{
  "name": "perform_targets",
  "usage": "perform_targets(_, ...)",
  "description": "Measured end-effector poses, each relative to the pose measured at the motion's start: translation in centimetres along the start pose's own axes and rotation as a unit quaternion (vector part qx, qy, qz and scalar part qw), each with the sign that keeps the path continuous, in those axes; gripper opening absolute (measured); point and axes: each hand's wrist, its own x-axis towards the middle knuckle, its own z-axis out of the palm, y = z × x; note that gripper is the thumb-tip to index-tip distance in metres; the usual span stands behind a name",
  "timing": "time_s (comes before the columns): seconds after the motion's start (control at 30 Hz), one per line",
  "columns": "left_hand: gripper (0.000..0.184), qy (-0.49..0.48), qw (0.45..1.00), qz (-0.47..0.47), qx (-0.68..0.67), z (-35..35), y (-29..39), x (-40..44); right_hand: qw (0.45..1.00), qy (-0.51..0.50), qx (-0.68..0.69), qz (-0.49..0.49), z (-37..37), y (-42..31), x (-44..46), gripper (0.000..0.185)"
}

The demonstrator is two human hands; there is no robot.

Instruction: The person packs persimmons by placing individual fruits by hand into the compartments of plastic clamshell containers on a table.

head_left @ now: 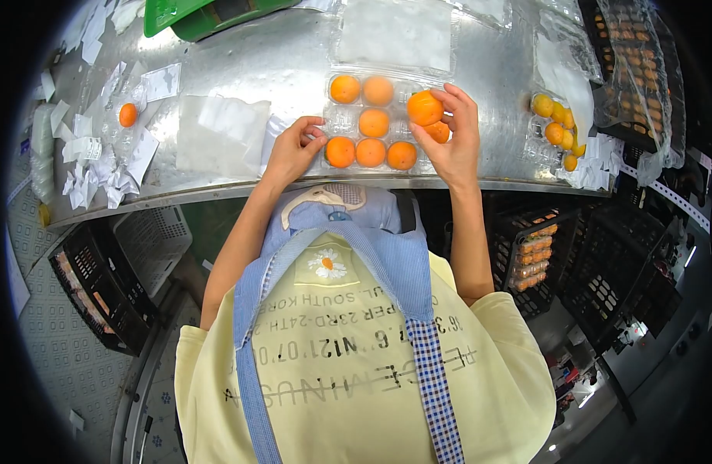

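A clear plastic fruit tray (342, 122) lies on the metal table in front of me, with several oranges (371, 152) sitting in its cups. Along the tray's left edge, my left hand (296, 147) is closed, thumb and fingers gripping the rim. My right hand (455, 139) holds an orange (425, 108) between thumb and fingers, raised over the tray's right side. Beneath that hand another orange (438, 132) is partly hidden.
Scrap paper and a lone small orange (128, 115) lie on the left. A green bin (209, 17) stands at the back. On the right are yellowish fruits (557, 133) and crumpled paper (592, 158). Black crates (526, 255) stand below the table's front edge.
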Motion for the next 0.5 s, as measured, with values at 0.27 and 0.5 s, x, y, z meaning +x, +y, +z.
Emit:
perform_targets(0.27, 0.032, 0.001, 1.0, -0.003, 0.0, 0.0, 0.0, -0.1, 0.998, 0.062, -0.005, -0.002, 0.6, 0.8, -0.7, 0.057)
perform_targets(0.5, 0.032, 0.002, 1.0, 0.004, 0.01, 0.0, 0.2, -0.1, 0.991, 0.108, 0.059, 0.052, -0.3, 3.1, -0.2, 0.057)
